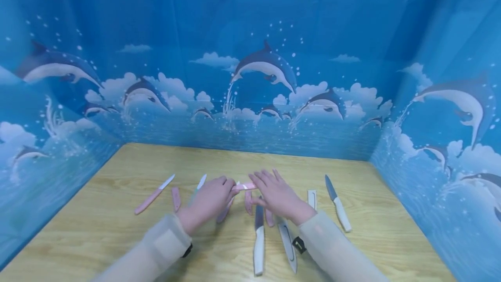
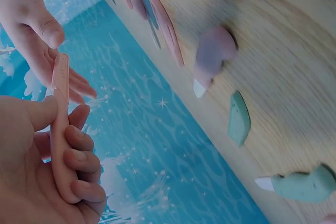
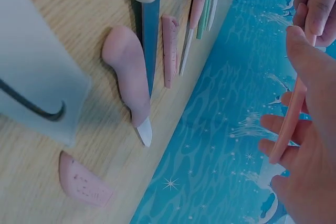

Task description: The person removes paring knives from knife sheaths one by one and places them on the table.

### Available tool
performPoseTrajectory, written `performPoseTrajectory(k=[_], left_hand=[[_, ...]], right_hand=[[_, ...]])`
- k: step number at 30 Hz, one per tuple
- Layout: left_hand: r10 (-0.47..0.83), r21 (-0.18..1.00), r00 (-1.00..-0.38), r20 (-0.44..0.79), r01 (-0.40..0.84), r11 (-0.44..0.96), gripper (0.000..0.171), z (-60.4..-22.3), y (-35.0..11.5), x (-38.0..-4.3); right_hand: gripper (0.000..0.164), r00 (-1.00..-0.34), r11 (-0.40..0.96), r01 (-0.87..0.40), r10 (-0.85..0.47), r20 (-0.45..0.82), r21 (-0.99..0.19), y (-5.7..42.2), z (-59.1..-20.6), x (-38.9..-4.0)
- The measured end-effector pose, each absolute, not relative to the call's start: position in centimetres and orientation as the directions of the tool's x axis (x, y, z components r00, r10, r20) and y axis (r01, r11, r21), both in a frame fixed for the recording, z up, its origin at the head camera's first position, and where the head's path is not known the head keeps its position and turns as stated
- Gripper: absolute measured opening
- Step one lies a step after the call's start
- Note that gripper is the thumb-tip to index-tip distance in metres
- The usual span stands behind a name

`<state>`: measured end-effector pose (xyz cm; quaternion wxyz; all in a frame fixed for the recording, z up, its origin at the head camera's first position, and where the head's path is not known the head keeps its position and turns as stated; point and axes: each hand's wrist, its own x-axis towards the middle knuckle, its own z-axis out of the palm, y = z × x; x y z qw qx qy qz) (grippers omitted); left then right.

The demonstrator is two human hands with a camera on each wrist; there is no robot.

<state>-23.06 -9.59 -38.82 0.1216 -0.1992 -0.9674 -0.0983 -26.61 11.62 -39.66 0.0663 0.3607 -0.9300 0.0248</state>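
Observation:
My left hand (image 2: 47, 161) curls round the pink handle (image 2: 63, 166) of a small knife. A pink sheath (image 2: 61, 74) lines up with that handle, and whatever blade is inside is mostly hidden. Against the sheath lie the fairly straight fingers of my right hand (image 1: 279, 197), its thumb held away from them. Both hands are raised above the table. Below them, a pink-handled knife (image 3: 128, 72) with a short white blade lies beside a large white-handled knife (image 1: 259, 247). Loose pink sheaths (image 3: 170, 51) rest nearby.
On the left lie a pink knife (image 1: 150, 199), a pink sheath (image 1: 176, 199), a green knife (image 2: 302, 184) and a green sheath (image 2: 239, 119). Rightward are a large white sheath (image 1: 287, 243), a small white sheath (image 1: 312, 199) and another white-handled knife (image 1: 340, 212). Dolphin-print curtains (image 1: 250, 134) surround the wooden table (image 1: 117, 195).

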Motion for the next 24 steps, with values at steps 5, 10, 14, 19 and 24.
performPoseTrajectory(k=[5, 10, 14, 19, 24], left_hand=[[0.381, 0.166, -0.896, 0.227, 0.421, 0.892, 0.029, -39.1, -8.9, -22.8], [0.427, 0.184, -0.863, 0.271, 0.482, 0.857, 0.026, -39.8, -8.4, -22.2], [0.429, 0.225, -0.86, 0.278, 0.492, 0.841, 0.026, -40.4, -8.0, -22.0], [0.457, 0.212, -0.837, 0.302, 0.526, 0.824, 0.025, -40.6, -7.5, -21.5], [0.471, 0.196, -0.812, 0.343, 0.553, 0.81, 0.023, -40.5, -7.0, -21.0]], right_hand=[[0.063, -0.73, 0.74, -0.672, -0.666, 0.154, 0.01, 12.0, -39.7, -25.8], [0.048, -0.724, 0.733, -0.68, -0.665, 0.184, -0.023, 12.7, -40.0, -25.2], [0.032, -0.729, 0.73, -0.678, -0.656, 0.195, -0.081, 13.3, -40.0, -24.7], [0.025, -0.761, 0.739, -0.648, -0.624, 0.177, -0.182, 13.9, -39.7, -23.9], [0.023, -0.77, 0.739, -0.638, -0.607, 0.198, -0.216, 14.5, -39.7, -23.3]])
